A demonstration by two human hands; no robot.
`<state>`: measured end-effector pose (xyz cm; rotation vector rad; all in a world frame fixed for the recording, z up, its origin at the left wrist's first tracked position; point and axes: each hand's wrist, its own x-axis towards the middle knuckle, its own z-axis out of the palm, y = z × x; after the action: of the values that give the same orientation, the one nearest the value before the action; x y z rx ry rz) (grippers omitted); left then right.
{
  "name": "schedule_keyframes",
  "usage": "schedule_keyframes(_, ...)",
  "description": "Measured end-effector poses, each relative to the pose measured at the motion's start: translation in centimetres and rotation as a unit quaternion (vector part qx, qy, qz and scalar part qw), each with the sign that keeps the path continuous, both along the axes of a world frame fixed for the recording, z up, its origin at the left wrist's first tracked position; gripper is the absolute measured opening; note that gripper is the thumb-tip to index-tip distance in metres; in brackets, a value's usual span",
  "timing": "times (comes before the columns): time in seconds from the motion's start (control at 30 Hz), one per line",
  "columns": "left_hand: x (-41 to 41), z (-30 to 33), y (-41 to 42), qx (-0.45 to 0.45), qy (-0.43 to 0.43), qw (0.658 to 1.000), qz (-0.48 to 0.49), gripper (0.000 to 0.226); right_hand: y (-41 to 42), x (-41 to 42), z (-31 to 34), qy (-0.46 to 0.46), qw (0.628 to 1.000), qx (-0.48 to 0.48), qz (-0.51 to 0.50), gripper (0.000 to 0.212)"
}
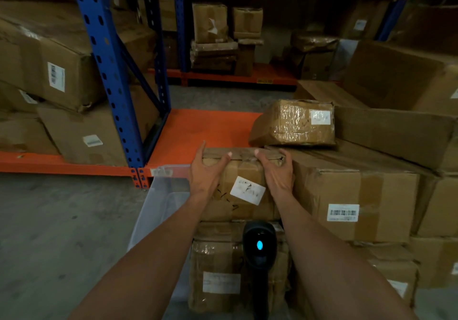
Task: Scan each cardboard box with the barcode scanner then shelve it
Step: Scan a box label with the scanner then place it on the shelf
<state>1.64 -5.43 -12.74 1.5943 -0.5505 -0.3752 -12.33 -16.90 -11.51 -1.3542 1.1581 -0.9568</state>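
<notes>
Both hands grip a cardboard box (238,183) by its far top edge: the left hand (207,171) on its left corner, the right hand (276,173) on its right, fingers curled over the rim. The box sits at the orange shelf (198,131) edge. A barcode scanner (259,245) lies on a taped box (223,270) below, blue light lit.

labels: white stickers on cardboard boxes (238,186) | text: none legible
</notes>
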Motion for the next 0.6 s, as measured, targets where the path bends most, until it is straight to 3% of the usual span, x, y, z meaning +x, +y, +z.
schedule_keyframes(0.17,-0.4,0.4,0.1,0.004,-0.006,0.999,0.034,0.057,0.1,0.2,-0.5,-0.012,1.0,-0.028,-0.004,0.058)
schedule_keyframes(0.33,-0.4,0.3,-0.2,0.006,0.055,0.996,0.076,0.087,0.1,-0.1,-0.7,-0.007,0.999,-0.041,-0.014,0.058)
schedule_keyframes(0.5,-0.3,0.6,0.7,-0.024,0.03,0.996,0.083,0.05,1.3,0.0,0.6,-0.03,0.997,-0.07,-0.022,0.068)
schedule_keyframes(0.6,-0.4,3.5,2.0,-0.076,0.006,0.993,0.091,0.027,2.4,-0.3,3.4,-0.077,0.992,-0.099,-0.02,0.062)
